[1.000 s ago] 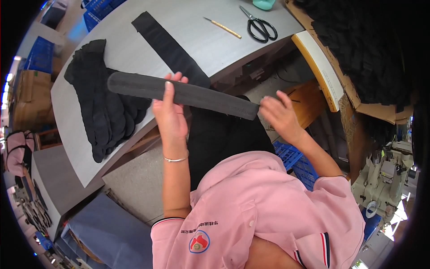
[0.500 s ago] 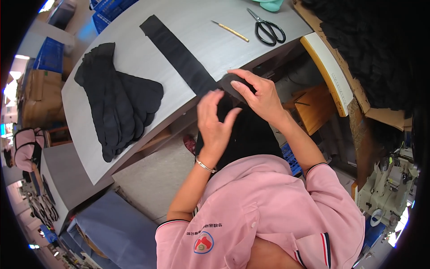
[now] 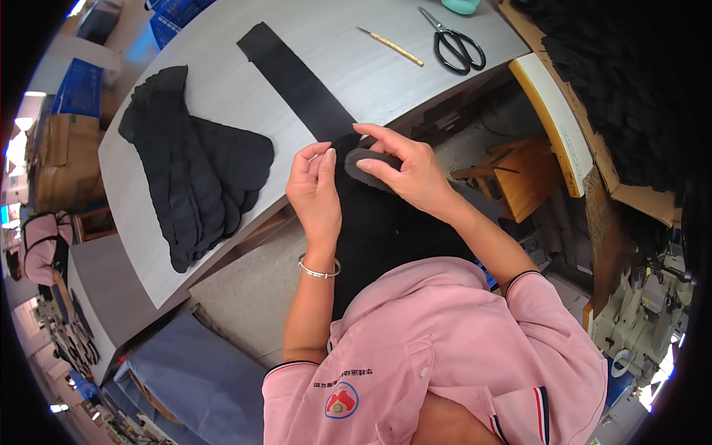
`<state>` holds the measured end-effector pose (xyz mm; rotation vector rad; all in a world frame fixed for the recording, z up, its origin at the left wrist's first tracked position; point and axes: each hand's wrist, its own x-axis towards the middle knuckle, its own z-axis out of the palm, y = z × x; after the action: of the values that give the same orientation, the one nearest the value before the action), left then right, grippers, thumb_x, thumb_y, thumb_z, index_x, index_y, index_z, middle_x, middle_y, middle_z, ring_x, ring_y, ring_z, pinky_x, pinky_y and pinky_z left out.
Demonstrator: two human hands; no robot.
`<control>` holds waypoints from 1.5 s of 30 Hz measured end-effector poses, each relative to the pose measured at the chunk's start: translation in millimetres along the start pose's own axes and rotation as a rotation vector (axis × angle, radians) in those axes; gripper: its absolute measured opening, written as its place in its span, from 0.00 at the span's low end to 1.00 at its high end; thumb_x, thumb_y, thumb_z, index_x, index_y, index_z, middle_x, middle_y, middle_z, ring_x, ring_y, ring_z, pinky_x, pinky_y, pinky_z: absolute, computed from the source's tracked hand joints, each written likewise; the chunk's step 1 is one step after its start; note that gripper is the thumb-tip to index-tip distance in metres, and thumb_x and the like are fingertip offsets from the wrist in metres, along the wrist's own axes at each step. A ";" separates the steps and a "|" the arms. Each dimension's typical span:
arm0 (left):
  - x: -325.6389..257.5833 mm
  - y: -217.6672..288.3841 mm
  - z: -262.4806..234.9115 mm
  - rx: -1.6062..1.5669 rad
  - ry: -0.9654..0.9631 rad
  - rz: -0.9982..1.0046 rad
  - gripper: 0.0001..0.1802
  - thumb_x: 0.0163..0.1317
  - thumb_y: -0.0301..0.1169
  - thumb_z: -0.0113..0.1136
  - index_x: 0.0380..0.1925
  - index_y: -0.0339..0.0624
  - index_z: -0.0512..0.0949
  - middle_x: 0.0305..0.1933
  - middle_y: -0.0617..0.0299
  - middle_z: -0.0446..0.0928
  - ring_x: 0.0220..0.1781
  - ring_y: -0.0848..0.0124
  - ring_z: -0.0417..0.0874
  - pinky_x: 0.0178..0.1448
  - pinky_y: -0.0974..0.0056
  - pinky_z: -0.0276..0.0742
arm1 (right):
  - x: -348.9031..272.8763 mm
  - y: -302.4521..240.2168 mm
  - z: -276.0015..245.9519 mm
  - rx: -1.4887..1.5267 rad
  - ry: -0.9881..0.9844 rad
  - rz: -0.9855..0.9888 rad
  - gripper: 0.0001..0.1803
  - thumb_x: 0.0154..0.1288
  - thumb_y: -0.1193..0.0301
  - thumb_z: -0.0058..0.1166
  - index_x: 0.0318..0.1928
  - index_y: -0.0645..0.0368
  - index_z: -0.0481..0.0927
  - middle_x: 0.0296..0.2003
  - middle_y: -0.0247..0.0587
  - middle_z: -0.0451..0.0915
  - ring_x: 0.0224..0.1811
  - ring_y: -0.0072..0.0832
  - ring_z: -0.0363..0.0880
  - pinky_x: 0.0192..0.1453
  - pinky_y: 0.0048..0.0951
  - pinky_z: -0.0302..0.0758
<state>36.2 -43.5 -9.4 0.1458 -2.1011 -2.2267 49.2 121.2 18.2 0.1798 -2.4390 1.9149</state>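
The right hand (image 3: 415, 176) clamps the rounded end of a dark grey strip (image 3: 353, 165) between thumb and fingers, above the lap, at the near edge of the table (image 3: 200, 55). The left hand (image 3: 314, 193) is just left of it, thumb and forefinger tips close together; whether they grip anything cannot be determined. A black cloth band (image 3: 297, 78) lies beyond both hands. Scissors (image 3: 461, 53) lie far right.

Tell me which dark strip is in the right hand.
The round-ended dark grey strip, gripped by the right hand; the straight black strip and the pile of black pieces lie on the table instead.
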 end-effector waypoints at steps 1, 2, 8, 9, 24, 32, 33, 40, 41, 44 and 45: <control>-1.1 3.7 -3.2 -0.102 -0.017 -0.072 0.08 0.72 0.27 0.56 0.45 0.34 0.79 0.38 0.67 0.82 0.38 0.82 0.78 0.45 0.76 0.72 | 3.3 -2.0 4.4 -0.021 -0.014 0.057 0.22 0.64 0.73 0.62 0.59 0.59 0.78 0.30 0.36 0.81 0.33 0.18 0.78 0.41 0.24 0.75; -2.3 7.2 -6.5 -0.101 -0.010 -0.075 0.08 0.72 0.27 0.56 0.45 0.34 0.79 0.38 0.67 0.82 0.38 0.82 0.78 0.45 0.76 0.72 | 6.9 -3.1 8.2 -0.051 -0.048 0.055 0.24 0.64 0.71 0.62 0.60 0.59 0.77 0.30 0.39 0.81 0.30 0.22 0.78 0.39 0.26 0.75; -8.5 21.9 -20.9 -0.376 -0.095 -0.260 0.13 0.74 0.32 0.53 0.51 0.35 0.79 0.45 0.65 0.81 0.43 0.80 0.78 0.48 0.73 0.75 | 13.0 -4.8 18.5 -0.093 -0.088 0.047 0.22 0.63 0.70 0.63 0.56 0.62 0.78 0.31 0.41 0.83 0.29 0.27 0.79 0.37 0.27 0.75; -9.6 23.3 -22.2 -0.390 -0.111 -0.277 0.13 0.73 0.30 0.54 0.52 0.34 0.78 0.46 0.63 0.81 0.45 0.79 0.79 0.50 0.72 0.75 | 12.5 -5.1 19.5 -0.062 -0.079 0.038 0.20 0.63 0.70 0.63 0.55 0.62 0.79 0.31 0.41 0.83 0.29 0.26 0.80 0.38 0.26 0.75; -21.4 20.4 -28.9 -0.261 -0.137 -0.254 0.16 0.65 0.18 0.61 0.53 0.30 0.79 0.49 0.61 0.81 0.49 0.77 0.81 0.57 0.72 0.75 | 4.2 -5.0 29.9 -0.183 0.013 -0.059 0.18 0.62 0.68 0.65 0.50 0.62 0.79 0.35 0.51 0.83 0.38 0.42 0.85 0.40 0.35 0.78; -24.1 18.2 -27.5 -0.235 -0.076 -0.203 0.13 0.66 0.18 0.61 0.51 0.31 0.81 0.45 0.64 0.82 0.43 0.82 0.80 0.51 0.76 0.75 | 2.3 -14.4 30.8 -0.293 0.089 -0.167 0.15 0.56 0.72 0.69 0.43 0.60 0.80 0.48 0.42 0.78 0.39 0.32 0.81 0.41 0.28 0.77; -24.7 17.5 -26.7 -0.226 -0.068 -0.182 0.13 0.66 0.18 0.61 0.50 0.31 0.81 0.45 0.64 0.82 0.43 0.82 0.80 0.51 0.76 0.75 | 2.3 -14.8 30.7 -0.304 0.093 -0.186 0.15 0.56 0.72 0.69 0.43 0.60 0.80 0.48 0.42 0.78 0.39 0.32 0.81 0.41 0.28 0.77; -30.1 21.0 -23.2 -0.230 -0.040 -0.144 0.12 0.67 0.21 0.61 0.49 0.32 0.82 0.42 0.67 0.82 0.39 0.84 0.77 0.45 0.78 0.74 | 4.1 -9.4 26.9 -0.161 -0.053 -0.008 0.16 0.63 0.65 0.65 0.44 0.62 0.78 0.36 0.46 0.84 0.38 0.43 0.84 0.42 0.34 0.78; -30.4 22.5 -24.7 -0.227 -0.041 -0.165 0.12 0.67 0.21 0.61 0.49 0.32 0.82 0.42 0.67 0.82 0.39 0.84 0.77 0.45 0.78 0.74 | 5.0 -9.2 25.9 -0.138 -0.068 -0.022 0.16 0.63 0.65 0.65 0.44 0.63 0.78 0.35 0.45 0.84 0.36 0.39 0.84 0.41 0.32 0.77; -26.7 25.6 -33.8 -0.182 -0.050 -0.194 0.12 0.71 0.26 0.59 0.51 0.34 0.82 0.41 0.67 0.82 0.38 0.83 0.78 0.42 0.77 0.74 | 8.0 -11.5 20.2 -0.002 -0.133 -0.001 0.15 0.63 0.67 0.64 0.44 0.64 0.79 0.33 0.43 0.83 0.34 0.30 0.82 0.41 0.28 0.76; -23.7 25.5 -37.4 -0.316 -0.089 -0.251 0.12 0.71 0.29 0.58 0.50 0.36 0.81 0.40 0.66 0.82 0.37 0.82 0.78 0.41 0.76 0.74 | 8.6 -13.4 17.9 0.104 -0.168 0.045 0.14 0.63 0.68 0.64 0.44 0.64 0.79 0.32 0.41 0.82 0.33 0.24 0.80 0.41 0.27 0.76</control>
<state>64.1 -79.2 14.3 0.3097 -1.8238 -2.7249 43.0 100.1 27.7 0.3037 -2.4648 2.1300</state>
